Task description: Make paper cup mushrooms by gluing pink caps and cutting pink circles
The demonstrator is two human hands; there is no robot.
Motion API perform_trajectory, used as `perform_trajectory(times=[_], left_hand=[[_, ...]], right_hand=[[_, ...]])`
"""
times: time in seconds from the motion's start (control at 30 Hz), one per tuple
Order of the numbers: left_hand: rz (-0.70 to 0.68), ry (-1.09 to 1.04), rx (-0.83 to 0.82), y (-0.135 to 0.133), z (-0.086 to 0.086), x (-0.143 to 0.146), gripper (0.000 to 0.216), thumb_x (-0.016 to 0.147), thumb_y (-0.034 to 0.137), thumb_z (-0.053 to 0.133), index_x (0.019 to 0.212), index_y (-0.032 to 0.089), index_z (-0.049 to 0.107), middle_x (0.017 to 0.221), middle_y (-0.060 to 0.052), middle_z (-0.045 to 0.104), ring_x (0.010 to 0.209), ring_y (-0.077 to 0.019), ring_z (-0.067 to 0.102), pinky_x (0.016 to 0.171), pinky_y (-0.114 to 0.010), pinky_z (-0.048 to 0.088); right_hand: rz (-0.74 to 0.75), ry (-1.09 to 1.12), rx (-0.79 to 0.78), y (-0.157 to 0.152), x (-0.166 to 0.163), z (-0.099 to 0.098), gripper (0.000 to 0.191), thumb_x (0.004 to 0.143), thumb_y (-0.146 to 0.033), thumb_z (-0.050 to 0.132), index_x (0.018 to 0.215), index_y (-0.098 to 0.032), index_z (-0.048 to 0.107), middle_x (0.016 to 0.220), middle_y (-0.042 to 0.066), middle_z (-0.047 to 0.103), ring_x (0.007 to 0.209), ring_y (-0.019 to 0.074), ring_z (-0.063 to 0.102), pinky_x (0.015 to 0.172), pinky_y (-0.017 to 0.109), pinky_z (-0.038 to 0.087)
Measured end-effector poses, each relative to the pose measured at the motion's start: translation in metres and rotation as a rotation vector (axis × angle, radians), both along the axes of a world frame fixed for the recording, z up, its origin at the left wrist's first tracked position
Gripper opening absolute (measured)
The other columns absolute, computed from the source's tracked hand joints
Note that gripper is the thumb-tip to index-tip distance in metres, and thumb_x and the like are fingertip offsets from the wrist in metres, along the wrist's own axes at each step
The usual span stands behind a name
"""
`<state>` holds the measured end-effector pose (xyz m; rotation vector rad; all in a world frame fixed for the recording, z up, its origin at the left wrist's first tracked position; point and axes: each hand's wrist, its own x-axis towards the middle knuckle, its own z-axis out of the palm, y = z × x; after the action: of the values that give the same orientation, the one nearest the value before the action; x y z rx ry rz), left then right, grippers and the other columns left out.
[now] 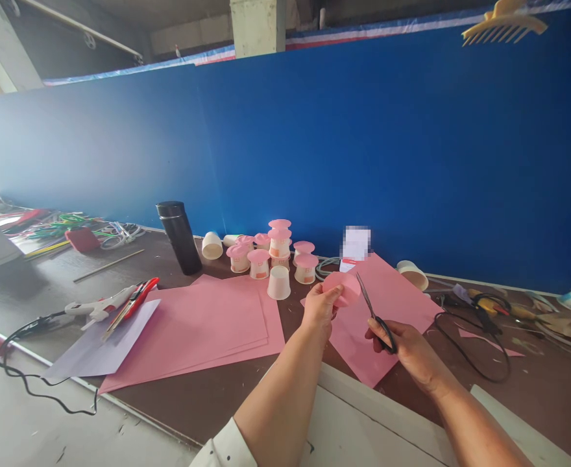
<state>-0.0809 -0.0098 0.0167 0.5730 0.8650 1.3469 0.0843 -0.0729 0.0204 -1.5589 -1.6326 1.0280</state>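
Note:
Between the thumb and fingers of my left hand (320, 306) is a round pink paper disc (342, 288), held up over the table. My right hand (407, 347) grips the black handles of a pair of scissors (364, 295). Their blades point up and rest close to the disc's right edge; whether they touch it I cannot tell. Below both hands lies a large pink paper sheet (363, 350). Just behind the left hand, several paper cups with pink discs on top (306, 267) stand in a cluster. A plain paper cup (279, 283) is in front of them.
To the left, a stack of pink sheets (193, 331) bears a lilac sheet (134, 337), a red utility knife (139, 298) and a white glue gun (100, 306). A black flask (179, 240) stands behind. Cables (490, 324) lie at right, before the blue partition (387, 143).

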Motion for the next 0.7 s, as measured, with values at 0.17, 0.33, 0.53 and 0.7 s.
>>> perform_trajectory(times=[0.17,0.33,0.53,0.7], left_hand=[[-0.005,0.014,-0.017,0.0011,-0.0011,0.0,0.047,0.05,0.036,0.084,0.086,0.017,0.062,0.076,-0.002,0.062,0.061,-0.0088,0.054,0.056,-0.021,0.037],[-0.007,0.024,-0.015,-0.0004,0.0011,-0.0002,0.046,0.05,0.036,0.084,0.084,0.016,0.061,0.073,-0.001,0.06,0.058,-0.0078,0.052,0.056,-0.021,0.036],[0.004,0.018,-0.03,-0.0018,0.0036,-0.0002,0.046,0.05,0.035,0.084,0.085,0.016,0.062,0.077,-0.003,0.062,0.062,-0.0091,0.054,0.058,-0.022,0.039],[-0.002,-0.001,-0.02,-0.0022,0.0036,-0.0002,0.045,0.05,0.034,0.084,0.085,0.015,0.062,0.078,-0.003,0.062,0.062,-0.0091,0.054,0.058,-0.021,0.039]], right_hand=[[0.005,-0.013,-0.014,0.0002,0.0003,0.0007,0.051,0.082,-0.066,0.05,0.071,-0.02,0.068,0.067,0.002,0.062,0.07,0.0183,0.052,0.067,0.028,0.036],[-0.001,-0.019,-0.017,0.0017,-0.0006,0.002,0.051,0.082,-0.067,0.051,0.07,-0.019,0.068,0.066,0.002,0.061,0.07,0.018,0.05,0.066,0.028,0.035],[-0.002,-0.021,-0.017,0.0019,-0.0001,0.0021,0.051,0.08,-0.068,0.052,0.069,-0.02,0.068,0.064,0.002,0.061,0.069,0.0182,0.051,0.066,0.028,0.035],[-0.01,-0.036,-0.01,0.0021,0.0015,0.0007,0.052,0.08,-0.068,0.051,0.069,-0.021,0.068,0.064,0.002,0.061,0.068,0.018,0.051,0.066,0.028,0.035]])
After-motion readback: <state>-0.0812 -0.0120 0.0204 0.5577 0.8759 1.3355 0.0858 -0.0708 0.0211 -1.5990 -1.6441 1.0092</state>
